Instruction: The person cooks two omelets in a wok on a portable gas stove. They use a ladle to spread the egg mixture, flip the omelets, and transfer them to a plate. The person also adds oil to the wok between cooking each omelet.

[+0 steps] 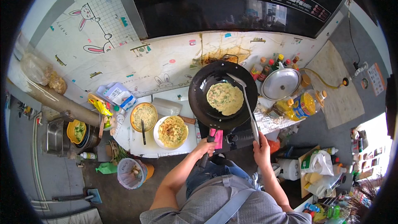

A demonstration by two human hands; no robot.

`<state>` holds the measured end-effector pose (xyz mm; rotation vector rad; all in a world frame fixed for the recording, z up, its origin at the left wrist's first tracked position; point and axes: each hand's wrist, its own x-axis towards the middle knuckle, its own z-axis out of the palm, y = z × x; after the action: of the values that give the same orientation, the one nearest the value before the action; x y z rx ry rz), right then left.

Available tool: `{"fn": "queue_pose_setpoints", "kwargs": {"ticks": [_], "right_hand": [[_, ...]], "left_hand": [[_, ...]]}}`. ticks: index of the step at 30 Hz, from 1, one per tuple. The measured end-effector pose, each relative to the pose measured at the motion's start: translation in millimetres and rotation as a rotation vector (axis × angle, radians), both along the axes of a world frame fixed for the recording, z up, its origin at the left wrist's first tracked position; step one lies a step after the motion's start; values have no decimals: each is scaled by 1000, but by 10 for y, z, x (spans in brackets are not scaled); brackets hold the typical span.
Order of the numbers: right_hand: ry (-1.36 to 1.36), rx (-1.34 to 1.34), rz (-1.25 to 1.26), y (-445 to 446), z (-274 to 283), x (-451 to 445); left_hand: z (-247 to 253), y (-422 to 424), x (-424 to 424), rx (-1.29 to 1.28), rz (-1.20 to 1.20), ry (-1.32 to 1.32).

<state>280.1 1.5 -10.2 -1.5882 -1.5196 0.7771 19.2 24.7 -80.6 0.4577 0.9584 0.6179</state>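
My left hand grips the handle of a black wok on the stove. In the wok lies a pale pancake with green flecks. My right hand holds a metal spatula, its blade resting by the wok's upper right wall, beside the pancake. Left of the wok, a white bowl holds a browned pancake. Behind it stands a yellow-rimmed bowl of batter with dark chopsticks in it. A cleaver with a wooden handle lies beside both bowls.
Right of the wok are a metal lid, sauce bottles and oil bottles. A pink cloth hangs at the stove's front. A lined bin stands below the counter; a sink is at the far left.
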Motion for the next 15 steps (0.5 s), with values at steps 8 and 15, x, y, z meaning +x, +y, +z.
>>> {"fn": "queue_pose_setpoints", "kwargs": {"ticks": [8,15], "right_hand": [[-6,-4,-11,-22,42,-24],[7,32,-4,-25,40,-46]], "left_hand": [[-2,-40,91,-28,4,-85],[49,-42,109,-36,-40,-119]]}}
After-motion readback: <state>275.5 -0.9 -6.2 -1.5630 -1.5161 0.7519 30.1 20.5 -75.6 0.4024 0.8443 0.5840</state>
